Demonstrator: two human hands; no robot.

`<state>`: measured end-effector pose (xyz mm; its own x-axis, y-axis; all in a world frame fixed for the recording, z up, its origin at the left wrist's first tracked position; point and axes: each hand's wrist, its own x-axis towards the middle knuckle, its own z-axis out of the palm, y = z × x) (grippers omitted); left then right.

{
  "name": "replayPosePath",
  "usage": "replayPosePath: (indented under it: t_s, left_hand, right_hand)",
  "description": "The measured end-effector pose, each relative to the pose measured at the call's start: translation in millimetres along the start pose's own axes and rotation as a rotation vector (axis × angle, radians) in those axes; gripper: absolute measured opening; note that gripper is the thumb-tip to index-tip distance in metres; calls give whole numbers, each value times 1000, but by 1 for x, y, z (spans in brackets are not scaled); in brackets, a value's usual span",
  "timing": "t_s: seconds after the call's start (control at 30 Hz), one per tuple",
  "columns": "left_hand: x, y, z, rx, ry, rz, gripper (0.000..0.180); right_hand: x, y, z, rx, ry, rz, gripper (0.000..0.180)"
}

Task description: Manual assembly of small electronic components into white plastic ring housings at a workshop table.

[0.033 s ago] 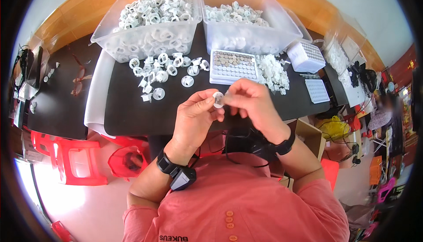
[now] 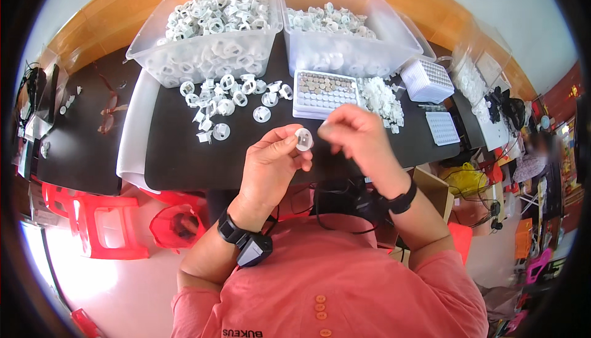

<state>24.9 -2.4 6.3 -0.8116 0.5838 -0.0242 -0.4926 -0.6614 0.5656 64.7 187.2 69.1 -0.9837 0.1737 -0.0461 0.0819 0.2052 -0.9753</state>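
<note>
Between its thumb and fingers, my left hand (image 2: 269, 159) pinches a small round white plastic part (image 2: 303, 140), its flat face tilted up above the front of the dark table. Just to the right, apart from that part, is my right hand (image 2: 360, 134), thumb and forefinger pressed together. Whatever lies between those fingertips is too small and blurred to name. Beyond my hands sits a white tray (image 2: 325, 108) of round button cells, with a heap of small white plastic pieces (image 2: 383, 101) beside it. Loose round white parts (image 2: 226, 107) lie scattered to the left.
Two clear plastic bins, the left bin (image 2: 203, 52) and the right bin (image 2: 351, 52), stand at the back, filled with white parts. Stacked trays (image 2: 426, 79) and a single pale tray (image 2: 443, 127) are at the right. A red stool (image 2: 111, 227) stands on the floor, left.
My right hand has moved a little to the right, off the round part. In my left hand the part now shows more of its face.
</note>
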Motion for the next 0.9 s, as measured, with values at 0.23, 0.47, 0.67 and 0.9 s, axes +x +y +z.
replayPosePath:
  t_s: [0.23, 0.47, 0.67, 0.9]
  left_hand:
    - [-2, 7, -2, -80, -66, -42, 22]
    - [-3, 5, -1, -33, -53, -27, 25]
    - [-2, 4, 1, -22, -60, -19, 23]
    - [-4, 3, 0, -40, -62, -25, 20]
  right_hand:
    - [61, 3, -64, -813, 295, -194, 13]
    - [70, 14, -61, -877, 251, -254, 15]
    - [70, 18, -66, -797, 200, -241, 15]
    - [71, 32, -62, -985, 255, -332, 12]
